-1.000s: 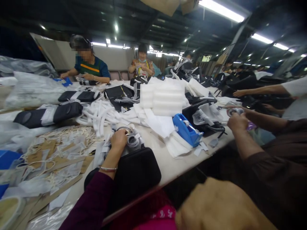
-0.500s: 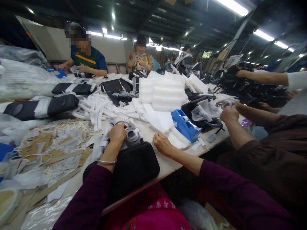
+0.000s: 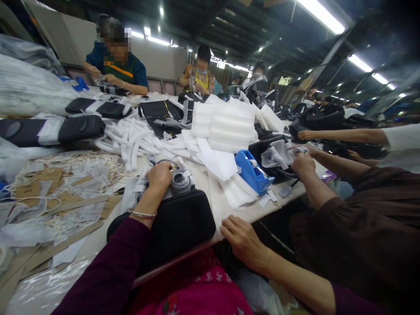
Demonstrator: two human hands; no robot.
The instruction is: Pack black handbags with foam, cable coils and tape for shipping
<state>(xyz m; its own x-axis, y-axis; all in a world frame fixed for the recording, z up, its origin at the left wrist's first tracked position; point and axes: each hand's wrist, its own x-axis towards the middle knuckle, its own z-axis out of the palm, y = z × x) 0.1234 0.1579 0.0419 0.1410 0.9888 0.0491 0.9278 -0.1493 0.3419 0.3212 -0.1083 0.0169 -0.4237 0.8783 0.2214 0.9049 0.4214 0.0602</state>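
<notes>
A black handbag point(image 3: 185, 218) lies near the table's front edge. At its far side is a coiled part point(image 3: 180, 181) wrapped in greyish plastic. My left hand point(image 3: 159, 177) is closed at the bag's far side, beside the coil, on what looks like its wrapped handle; the fingertips are partly hidden. By the table edge, right of the bag, my right hand point(image 3: 244, 240) has loosely bent fingers and nothing visible in them. White foam sheets point(image 3: 238, 190) and a blue tape dispenser point(image 3: 254, 173) lie beyond that hand.
Cardboard strips, cords and plastic scraps point(image 3: 62, 197) cover the left side. White foam tubes point(image 3: 127, 140) and a stack of foam sheets point(image 3: 226, 124) fill the middle. On the right, a co-worker's hands point(image 3: 303, 162) handle a wrapped black bag. Other people sit across the table.
My right hand has moved from the foam sheets back toward me to the table edge, its fingers loosening. My left hand stays at the bag. The view has shifted slightly.
</notes>
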